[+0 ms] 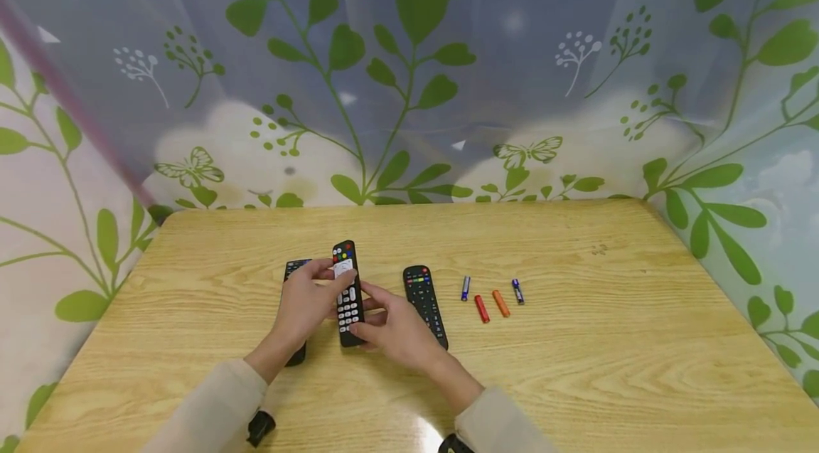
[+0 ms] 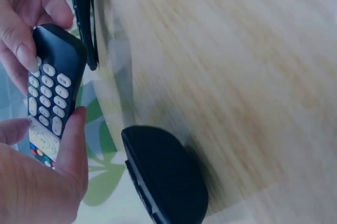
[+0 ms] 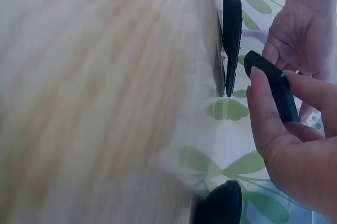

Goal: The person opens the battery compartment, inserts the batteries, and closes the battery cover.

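Note:
A black remote control with white keys and a few coloured ones is held above the table by both hands, its key side facing up. My left hand grips its upper part, thumb across the pale pad. Lower down, my right hand pinches its edge near the bottom end. In the left wrist view the remote shows its number keys between the two hands. The right wrist view has the remote's dark back and side, with fingers around it.
A second black remote lies partly under my left hand, and a third lies right of the held one. Farther right are two blue-and-silver batteries, a red battery and an orange battery. A patterned curtain hangs behind the table.

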